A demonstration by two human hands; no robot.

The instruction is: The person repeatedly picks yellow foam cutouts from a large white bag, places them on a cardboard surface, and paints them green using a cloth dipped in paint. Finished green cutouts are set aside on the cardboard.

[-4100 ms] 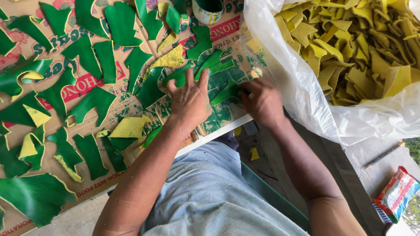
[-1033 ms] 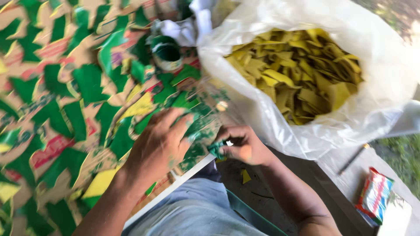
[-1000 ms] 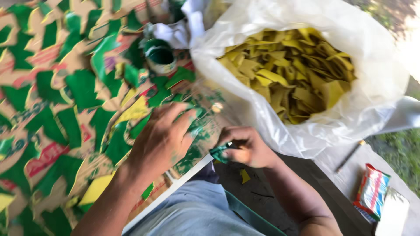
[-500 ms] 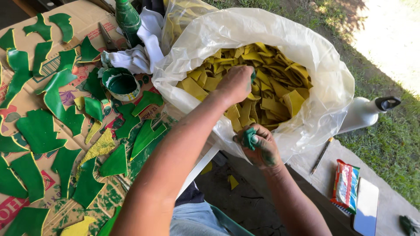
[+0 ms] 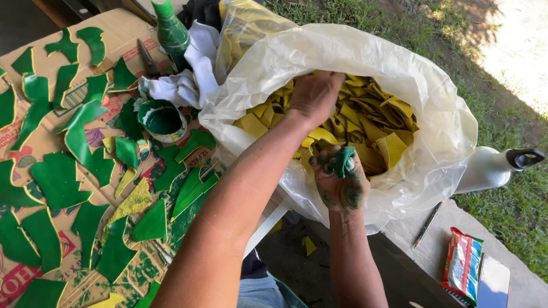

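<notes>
My left hand (image 5: 315, 94) reaches into a big clear plastic bag (image 5: 434, 97) full of yellow cut pieces (image 5: 382, 122), fingers buried among them. My right hand (image 5: 341, 182), smeared with green paint, is closed on a small green-stained sponge (image 5: 344, 161) and rests against the bag's near side. Green-painted pieces (image 5: 60, 179) lie spread over flattened cardboard (image 5: 123, 34) at the left.
A small tub of green paint (image 5: 161, 118) sits by a white rag (image 5: 182, 85) and a green bottle (image 5: 170, 31). Scissors (image 5: 146, 57) lie on the cardboard. At lower right are a snack packet (image 5: 461, 263), a phone (image 5: 493, 283), a pencil (image 5: 427, 223) and a white bottle (image 5: 491, 167).
Both hands left the painted pieces on the cardboard. My left hand moved right into the bag of yellow pieces; my right hand lifted beside the bag with the sponge.
</notes>
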